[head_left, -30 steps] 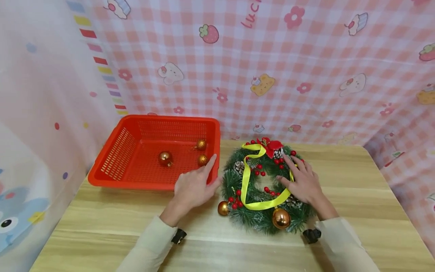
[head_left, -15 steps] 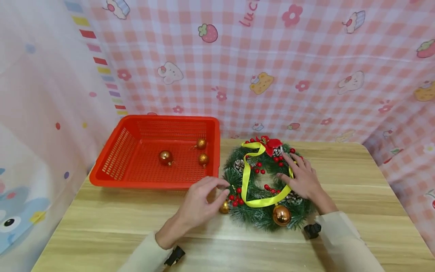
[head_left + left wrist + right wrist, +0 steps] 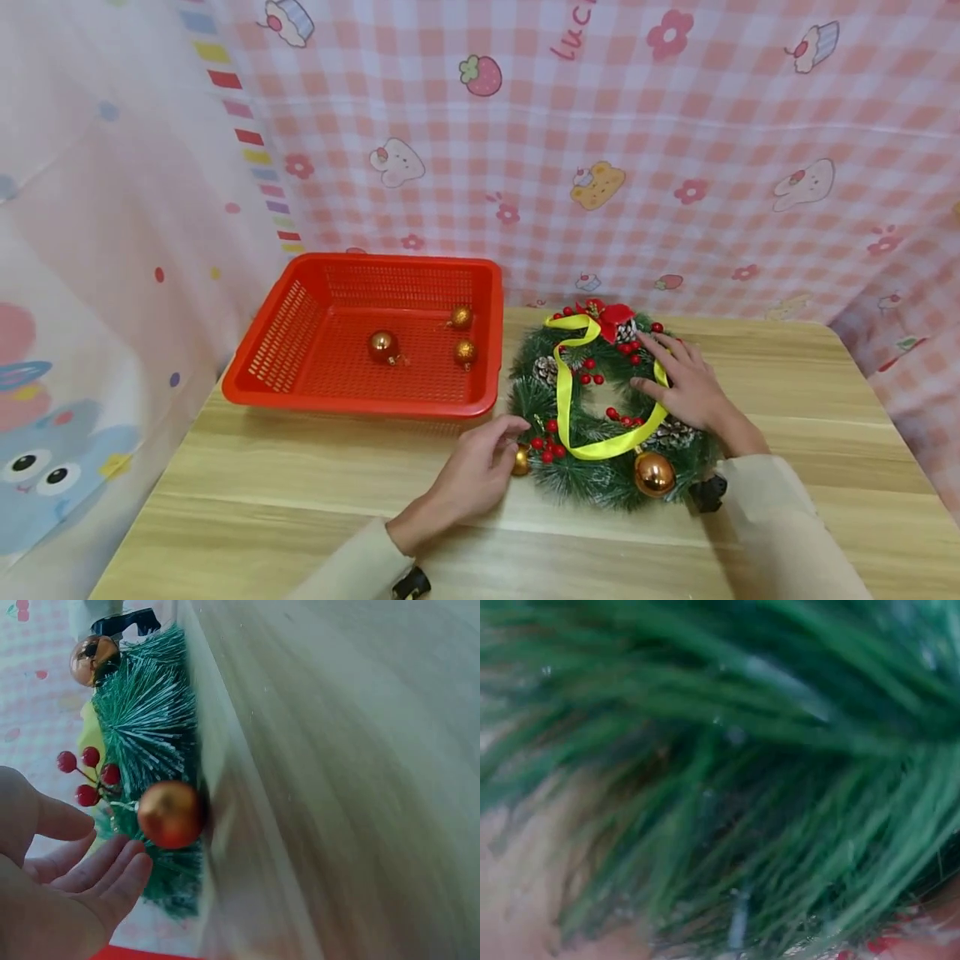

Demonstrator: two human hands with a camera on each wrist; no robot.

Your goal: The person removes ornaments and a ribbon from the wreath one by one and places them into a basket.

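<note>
A green Christmas wreath (image 3: pixel 534 397) with red berries, pine cones and a red flower lies on the table, a yellow ribbon (image 3: pixel 565 400) looped over it. My right hand (image 3: pixel 697 392) rests on its right side, fingers spread; pine needles fill the right wrist view. At the lower left edge hangs a small gold bauble (image 3: pixel 171 814). Beside it is my left hand (image 3: pixel 474 468), fingers loosely bent, thumb and fingertips apart near the bauble's hanger and the red berries (image 3: pixel 88 774). A larger shiny copper bauble (image 3: pixel 654 474) sits at the wreath's front.
A red plastic basket (image 3: pixel 360 407) stands to the left, close to the wreath. Inside are a shiny copper bauble (image 3: pixel 382 345) and two glittery gold baubles (image 3: pixel 465 352). Patterned cloth (image 3: pixel 525 150) hangs behind the wooden table (image 3: pixel 300 500).
My left hand has come from the basket's right rim down to the small bauble at the wreath's lower left, its pointing finger now bent. The right hand stays on the wreath.
</note>
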